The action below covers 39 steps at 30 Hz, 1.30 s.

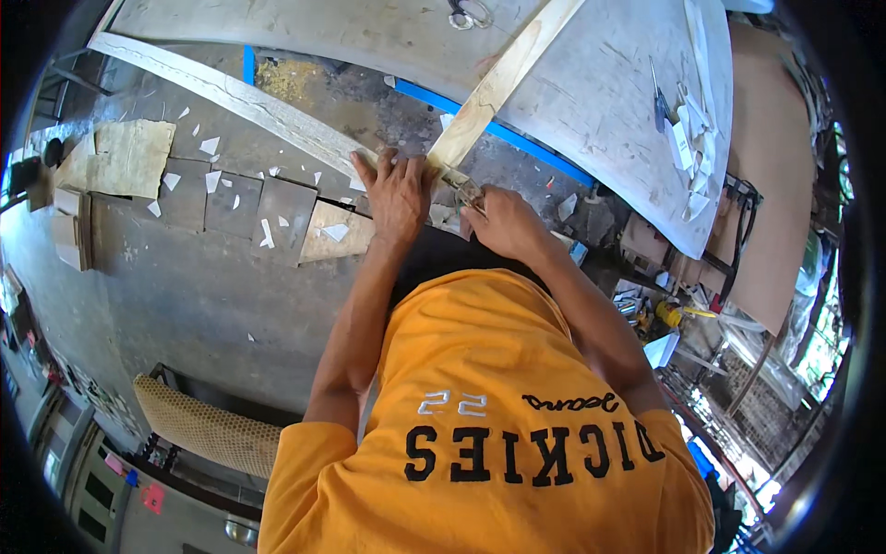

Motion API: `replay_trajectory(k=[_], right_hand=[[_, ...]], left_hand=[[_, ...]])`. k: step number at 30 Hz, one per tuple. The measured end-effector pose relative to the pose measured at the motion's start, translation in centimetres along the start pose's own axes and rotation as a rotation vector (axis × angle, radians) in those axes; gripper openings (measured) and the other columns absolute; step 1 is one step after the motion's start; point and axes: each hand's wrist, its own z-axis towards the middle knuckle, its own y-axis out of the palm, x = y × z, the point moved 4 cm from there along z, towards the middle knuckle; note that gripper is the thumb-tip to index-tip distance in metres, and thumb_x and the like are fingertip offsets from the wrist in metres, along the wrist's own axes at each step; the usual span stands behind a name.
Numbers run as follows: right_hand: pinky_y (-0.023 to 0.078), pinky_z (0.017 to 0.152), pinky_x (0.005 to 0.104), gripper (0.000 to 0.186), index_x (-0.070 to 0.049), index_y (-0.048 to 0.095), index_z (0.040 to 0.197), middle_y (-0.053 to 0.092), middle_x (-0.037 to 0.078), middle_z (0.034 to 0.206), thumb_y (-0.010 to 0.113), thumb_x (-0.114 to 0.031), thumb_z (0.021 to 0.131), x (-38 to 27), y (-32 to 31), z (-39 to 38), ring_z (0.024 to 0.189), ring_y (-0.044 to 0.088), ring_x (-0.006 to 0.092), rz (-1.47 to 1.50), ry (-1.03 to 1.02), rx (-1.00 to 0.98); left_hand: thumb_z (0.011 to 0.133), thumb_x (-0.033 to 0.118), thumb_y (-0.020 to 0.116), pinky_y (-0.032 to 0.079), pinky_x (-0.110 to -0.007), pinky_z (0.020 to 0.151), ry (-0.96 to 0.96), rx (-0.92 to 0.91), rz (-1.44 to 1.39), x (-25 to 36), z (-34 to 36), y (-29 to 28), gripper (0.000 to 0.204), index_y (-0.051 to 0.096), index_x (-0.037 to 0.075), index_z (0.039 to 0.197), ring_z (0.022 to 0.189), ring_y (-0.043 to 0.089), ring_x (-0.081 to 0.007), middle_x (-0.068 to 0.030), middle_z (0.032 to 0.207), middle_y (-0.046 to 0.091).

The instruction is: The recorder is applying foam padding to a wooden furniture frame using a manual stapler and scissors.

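Note:
A long whitish wooden strip runs in from the far left and meets a paler wooden bar just in front of my body. My left hand grips the strip close to this joint, its fingers bent over the far edge and the thumb hidden. Right of the joint, my right hand is closed with curled fingers at a short, rough-looking piece by the bar's end. What exactly sits in those fingers is hidden.
A large pale table stands ahead, bearing scissors, a screwdriver and white scraps. Torn white bits and a tan sheet lie on the floor at left. A patterned bench is lower left; tools clutter the right.

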Motion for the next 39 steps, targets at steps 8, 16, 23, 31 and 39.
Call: replay_trajectory(k=[8,16,23,31,39], right_hand=[[0.055,0.073,0.0495,0.036,0.006,0.069,0.099,0.072,0.027,0.09,0.062,-0.029,0.092,-1.7,-0.7,1.6,0.079,0.068,0.0466,-0.16,0.064,-0.037],[0.055,0.07,0.0475,0.033,0.008,0.066,0.101,0.072,0.027,0.093,0.062,-0.024,0.092,-0.7,0.1,2.4,0.079,0.068,0.0457,-0.252,0.036,-0.004],[0.051,0.064,0.043,0.021,0.005,0.06,0.096,0.065,0.02,0.081,0.062,-0.016,0.093,3.0,-1.8,-2.2,0.068,0.061,0.0363,0.106,-0.049,0.085],[0.053,0.07,0.0439,0.02,0.004,0.06,0.098,0.067,0.022,0.085,0.061,-0.015,0.093,1.7,-2.8,-4.6,0.074,0.065,0.0414,0.124,0.13,-0.042],[0.049,0.067,0.0446,0.019,0.003,0.055,0.091,0.06,0.018,0.078,0.061,-0.015,0.094,1.0,-0.8,-2.7,0.067,0.056,0.0332,0.094,-0.032,-0.03]], left_hand=[[0.094,0.027,0.06,0.014,-0.07,0.116,-0.031,-0.046,0.006,-0.6,-0.5,0.5,0.016,0.061,0.012,0.096,0.106,0.056,-0.0306,-0.0082,0.09,0.066],[0.096,0.028,0.056,0.012,-0.07,0.116,-0.018,-0.118,0.04,-0.7,-0.3,0.6,0.018,0.061,0.012,0.1,0.102,0.055,-0.0293,-0.008,0.094,0.065],[0.091,0.017,0.064,0.026,-0.063,0.115,-0.036,0.081,-0.19,-0.5,0.1,-3.4,0.019,0.062,0.007,0.107,0.103,0.055,-0.0316,-0.0103,0.103,0.061],[0.078,0.013,0.085,0.054,-0.039,0.079,-1.022,-0.147,-0.994,-1.1,-8.7,-3.1,0.063,0.047,-0.001,0.126,0.09,0.062,-0.0266,-0.0185,0.106,0.058],[0.077,0.01,0.086,0.054,-0.029,0.048,-1.147,-0.058,-1.114,1.1,-5.7,1.0,0.066,0.039,-0.004,0.12,0.064,0.063,-0.0222,-0.0215,0.1,0.06]])
